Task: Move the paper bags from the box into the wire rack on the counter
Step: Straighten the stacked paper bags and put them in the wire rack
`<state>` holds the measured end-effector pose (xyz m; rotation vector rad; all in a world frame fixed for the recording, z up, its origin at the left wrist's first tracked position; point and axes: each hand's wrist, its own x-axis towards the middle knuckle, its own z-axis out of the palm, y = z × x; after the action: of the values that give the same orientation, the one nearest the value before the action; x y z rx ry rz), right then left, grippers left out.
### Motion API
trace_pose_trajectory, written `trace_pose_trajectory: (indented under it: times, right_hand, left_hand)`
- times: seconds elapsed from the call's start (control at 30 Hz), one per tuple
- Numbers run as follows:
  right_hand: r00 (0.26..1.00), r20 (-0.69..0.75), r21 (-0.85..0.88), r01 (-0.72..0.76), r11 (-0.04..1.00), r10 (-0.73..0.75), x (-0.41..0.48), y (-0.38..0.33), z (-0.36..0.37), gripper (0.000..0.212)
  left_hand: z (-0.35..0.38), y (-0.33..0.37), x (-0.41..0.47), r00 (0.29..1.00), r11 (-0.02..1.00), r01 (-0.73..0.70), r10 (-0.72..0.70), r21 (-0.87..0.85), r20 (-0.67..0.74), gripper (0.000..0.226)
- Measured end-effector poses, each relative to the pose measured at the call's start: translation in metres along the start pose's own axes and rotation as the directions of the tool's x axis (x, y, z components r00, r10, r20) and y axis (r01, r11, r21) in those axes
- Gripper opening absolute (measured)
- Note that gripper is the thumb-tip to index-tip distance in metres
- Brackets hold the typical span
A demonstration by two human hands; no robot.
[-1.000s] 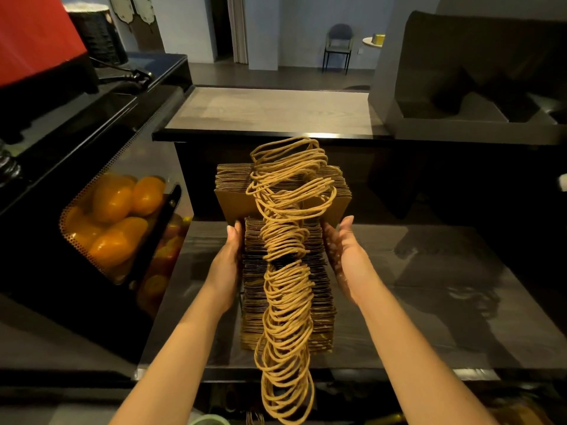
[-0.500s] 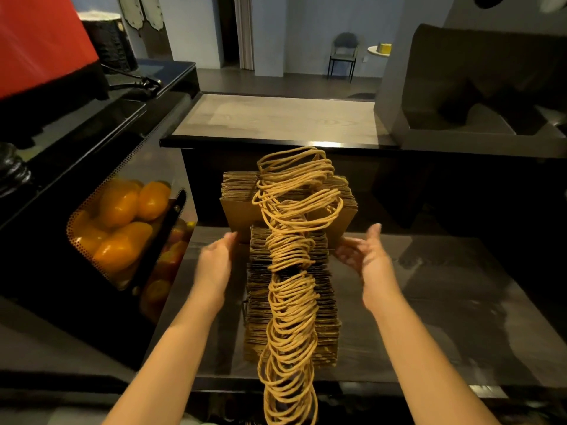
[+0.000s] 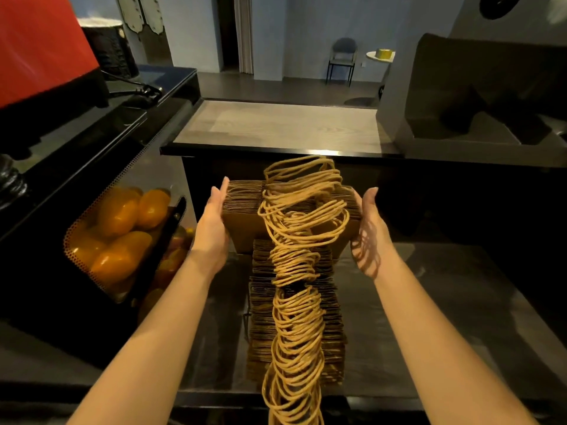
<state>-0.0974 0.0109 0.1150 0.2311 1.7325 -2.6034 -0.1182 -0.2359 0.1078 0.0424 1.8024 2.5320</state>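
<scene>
- Both hands have gone forward: a second ago they flanked the narrower row of bags, half a second ago they were drawn apart, and now they flank the wider bundle behind it.
- Left hand (image 3: pixel 214 222): fingers straight, palm flat against the left edge of the wider bundle (image 3: pixel 242 197). Grips nothing.
- Right hand (image 3: pixel 369 228): fingers straight and relaxed, palm turned to the bundle's right edge, just beside it. Contact cannot be told. Holds nothing.
- Paper bags (image 3: pixel 329 308): brown, folded flat, stood on edge and tightly packed. Wider bundle lies between the hands. Narrower row (image 3: pixel 264 317) lies nearer than the hands, between the forearms.
- Twine handles (image 3: pixel 300 271): tan loops in a tangled ridge down the middle of the bags, from between the hands to below the wrists.
- Wire rack (image 3: pixel 246 322): one thin dark wire shows below the left wrist, beside the narrower row. The rest is hidden by bags.
- Desk (image 3: pixel 429 302): dark, glossy, beneath both hands.
- Oranges (image 3: pixel 122 234): left of the left hand, behind a perforated panel (image 3: pixel 73 240).
- Progress, as judged: the rack looks heavily filled. The box is out of view, so what remains cannot be told. Present step appears to be squaring the far bundle.
</scene>
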Motion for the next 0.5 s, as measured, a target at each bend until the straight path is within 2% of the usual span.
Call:
trace_pose_trajectory:
  times: [0.2, 0.33, 0.4, 0.5]
  right_hand:
    - [1.000, -0.024, 0.066, 0.017, 0.998, -0.015, -0.003, 0.004, 0.004, 0.087]
    - [0.998, -0.054, 0.062, 0.047, 0.997, -0.043, 0.001, 0.004, -0.003, 0.075]
    - [0.997, -0.025, 0.078, 0.081, 0.994, -0.080, 0.001, 0.009, -0.002, 0.071]
    - [0.996, -0.035, 0.021, 0.078, 0.997, -0.077, -0.004, 0.009, 0.002, 0.080]
  left_hand:
    - [0.002, -0.005, 0.000, 1.000, 1.000, -0.011, 0.011, -0.015, 0.001, 0.052]
    - [0.000, -0.007, -0.001, 1.000, 0.999, -0.025, 0.025, -0.028, -0.009, 0.053]
    - [0.000, -0.011, -0.001, 1.000, 0.999, -0.021, 0.020, -0.028, -0.009, 0.053]
    - [-0.002, -0.014, 0.000, 1.000, 1.000, -0.024, 0.024, -0.017, -0.006, 0.055]
